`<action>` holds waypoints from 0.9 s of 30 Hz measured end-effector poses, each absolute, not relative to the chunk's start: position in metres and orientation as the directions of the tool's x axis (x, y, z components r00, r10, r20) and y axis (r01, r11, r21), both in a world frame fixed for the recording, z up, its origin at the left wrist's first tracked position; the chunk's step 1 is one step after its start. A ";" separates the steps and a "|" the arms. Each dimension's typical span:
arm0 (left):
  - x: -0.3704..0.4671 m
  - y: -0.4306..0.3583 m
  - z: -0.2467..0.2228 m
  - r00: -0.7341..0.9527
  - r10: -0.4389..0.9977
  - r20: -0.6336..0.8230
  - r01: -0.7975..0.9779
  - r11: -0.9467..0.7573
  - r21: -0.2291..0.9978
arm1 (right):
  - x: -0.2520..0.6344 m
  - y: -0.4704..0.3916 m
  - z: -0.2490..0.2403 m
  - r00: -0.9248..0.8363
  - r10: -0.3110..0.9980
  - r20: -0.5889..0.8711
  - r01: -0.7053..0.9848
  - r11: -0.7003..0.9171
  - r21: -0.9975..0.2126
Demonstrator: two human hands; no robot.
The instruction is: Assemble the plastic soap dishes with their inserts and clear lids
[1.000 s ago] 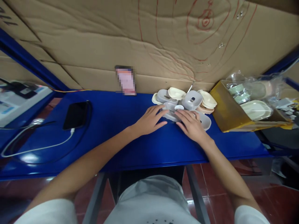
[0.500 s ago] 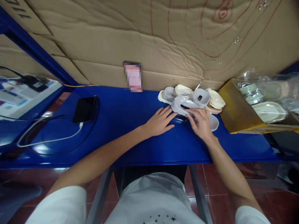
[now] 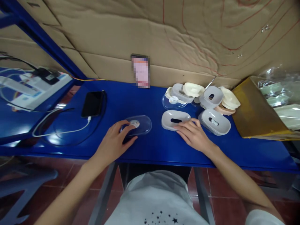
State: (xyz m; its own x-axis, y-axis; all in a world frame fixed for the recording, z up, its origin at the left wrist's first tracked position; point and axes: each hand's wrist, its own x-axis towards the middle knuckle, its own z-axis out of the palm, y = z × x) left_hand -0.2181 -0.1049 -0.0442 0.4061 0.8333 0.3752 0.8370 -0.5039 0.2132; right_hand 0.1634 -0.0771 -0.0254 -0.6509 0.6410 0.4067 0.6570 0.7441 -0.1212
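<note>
The left hand (image 3: 114,144) lies half open on the near end of a clear lid (image 3: 138,125), its fingers touching it; whether it really grips is hard to tell. The lid is transparent with a small white disc, flat on the blue table (image 3: 152,147). The right hand (image 3: 193,134) is open, fingertips touching a grey oval tray (image 3: 174,118). Both forearms reach forward.
</note>
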 end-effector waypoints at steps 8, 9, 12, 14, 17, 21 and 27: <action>-0.198 -0.099 -0.040 0.339 0.826 0.449 0.852 -0.472 0.225 | 0.170 -0.072 -0.017 -0.610 0.692 0.386 0.675 0.709 -0.204; -0.190 -0.100 -0.039 0.353 0.820 0.450 0.845 -0.486 0.223 | 0.174 -0.071 -0.015 -0.592 0.707 0.387 0.689 0.693 -0.211; -0.171 -0.106 -0.039 0.418 0.804 0.422 0.814 -0.538 0.219 | 0.186 -0.074 -0.011 -0.572 0.734 0.365 0.725 0.661 -0.194; -0.164 -0.112 -0.040 0.461 0.795 0.394 0.795 -0.568 0.214 | 0.198 -0.080 -0.011 -0.528 0.770 0.357 0.785 0.604 -0.141; -0.162 -0.122 -0.043 0.503 0.784 0.364 0.781 -0.592 0.198 | 0.222 -0.093 -0.016 -0.340 0.839 0.426 0.919 0.392 -0.039; -0.160 -0.129 -0.044 0.575 0.752 0.322 0.746 -0.643 0.172 | 0.246 -0.115 -0.030 -0.194 0.841 0.505 0.976 0.219 0.010; -0.156 -0.119 -0.039 0.512 0.731 0.451 0.775 -0.619 0.123 | 0.212 -0.145 -0.036 -0.433 0.805 0.404 0.856 0.508 -0.093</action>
